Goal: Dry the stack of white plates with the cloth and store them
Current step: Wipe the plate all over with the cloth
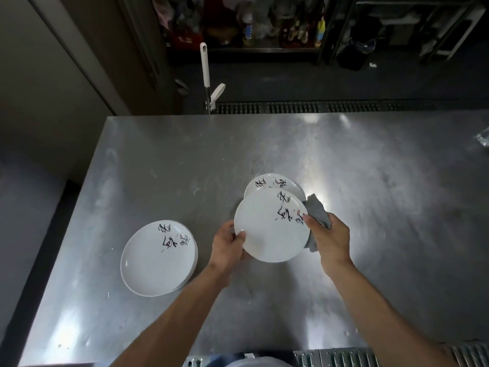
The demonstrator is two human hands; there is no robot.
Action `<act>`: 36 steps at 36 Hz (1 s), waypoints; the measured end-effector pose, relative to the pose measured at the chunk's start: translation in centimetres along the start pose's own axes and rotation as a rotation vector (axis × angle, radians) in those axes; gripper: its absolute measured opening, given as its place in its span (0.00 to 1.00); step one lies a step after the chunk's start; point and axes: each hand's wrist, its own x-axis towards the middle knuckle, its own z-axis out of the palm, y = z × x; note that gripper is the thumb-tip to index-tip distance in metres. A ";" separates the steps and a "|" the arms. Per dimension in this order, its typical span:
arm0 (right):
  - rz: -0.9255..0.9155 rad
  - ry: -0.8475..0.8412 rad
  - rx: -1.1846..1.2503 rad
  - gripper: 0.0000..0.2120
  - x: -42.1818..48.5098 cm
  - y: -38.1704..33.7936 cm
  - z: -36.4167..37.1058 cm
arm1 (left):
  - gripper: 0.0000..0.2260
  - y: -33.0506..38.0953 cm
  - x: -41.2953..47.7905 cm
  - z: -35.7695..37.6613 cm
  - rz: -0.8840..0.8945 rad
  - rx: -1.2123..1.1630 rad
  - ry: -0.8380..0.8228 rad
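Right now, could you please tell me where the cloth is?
Head view: the grey cloth is gripped in the right hand, against the right rim of the held plate.

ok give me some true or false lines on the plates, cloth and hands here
The left hand grips the held plate by its left rim. True.
A stack of plates sits on the steel table left of the hands. True.
The grey cloth lies flat on the steel table, away from both hands. False: the right hand holds it against the held plate's right edge.
The held plate is plain, unmarked. False: it bears black brush writing.
A far plate rests on the steel table just beyond the held one. True.
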 end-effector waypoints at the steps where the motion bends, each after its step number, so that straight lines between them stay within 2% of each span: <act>1: 0.002 0.023 0.000 0.09 0.2 0.3 -0.4 | 0.11 0.2 0.5 0.6 -0.024 -0.019 0.028; 10: 0.017 0.044 -0.009 0.06 0.4 1.9 -3.2 | 0.16 0.8 3.6 3.7 -0.136 -0.154 0.174; 17: 0.017 -0.049 0.016 0.05 0.0 1.7 -3.2 | 0.17 0.5 4.4 4.9 -0.120 -0.215 0.134; 26: 0.010 -0.148 0.067 0.02 -0.6 1.5 -1.9 | 0.21 0.4 6.1 5.0 -0.146 -0.003 0.032; 28: 0.014 -0.170 0.058 0.02 -0.7 1.4 -1.6 | 0.26 0.3 6.3 4.6 -0.179 0.032 -0.033; 31: 0.006 -0.196 0.021 0.11 -1.2 1.0 -0.9 | 0.32 0.3 5.9 3.6 -0.212 0.079 -0.139; 34: 0.000 -0.261 -0.010 0.13 -2.0 0.7 0.5 | 0.35 0.3 5.3 2.3 -0.159 0.162 -0.098; 36: -0.010 -0.327 -0.039 0.11 -2.5 0.8 1.9 | 0.29 0.8 4.7 0.9 -0.079 0.271 -0.036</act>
